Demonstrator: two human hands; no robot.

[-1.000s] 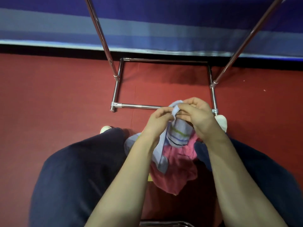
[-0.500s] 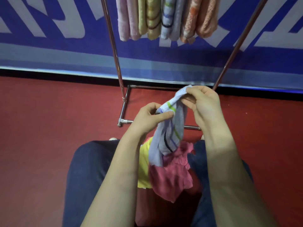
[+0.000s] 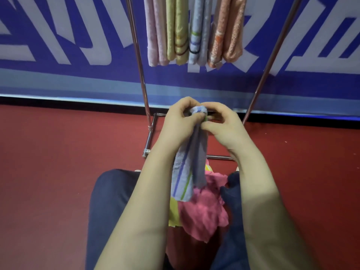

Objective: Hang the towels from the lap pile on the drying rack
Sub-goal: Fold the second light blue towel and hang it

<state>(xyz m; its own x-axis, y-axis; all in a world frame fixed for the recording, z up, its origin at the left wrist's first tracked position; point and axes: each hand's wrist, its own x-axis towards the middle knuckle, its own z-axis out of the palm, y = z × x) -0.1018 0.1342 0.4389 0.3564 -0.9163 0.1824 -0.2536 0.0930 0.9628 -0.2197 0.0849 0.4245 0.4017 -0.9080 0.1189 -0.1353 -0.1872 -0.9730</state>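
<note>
A light blue striped towel (image 3: 188, 172) hangs down from both my hands, held up above my lap. My left hand (image 3: 179, 121) and my right hand (image 3: 224, 125) pinch its top edge close together. Below it on my lap lie a pink towel (image 3: 202, 213) and a yellow towel (image 3: 173, 213). The chrome drying rack (image 3: 136, 45) stands straight ahead. From its top hang a pink towel (image 3: 155, 36), a yellow-green towel (image 3: 178, 32), a blue striped towel (image 3: 198, 34) and an orange towel (image 3: 228, 34). The rack's top bar is out of view.
The rack's base frame (image 3: 149, 139) rests on the red floor (image 3: 58, 162). A blue and white banner wall (image 3: 68, 45) stands behind the rack. My legs in dark blue trousers (image 3: 109, 201) fill the lower frame.
My hands have lifted the striped towel higher off the lap and drawn together at its top edge. The view has tilted up, showing more of the hung towels.
</note>
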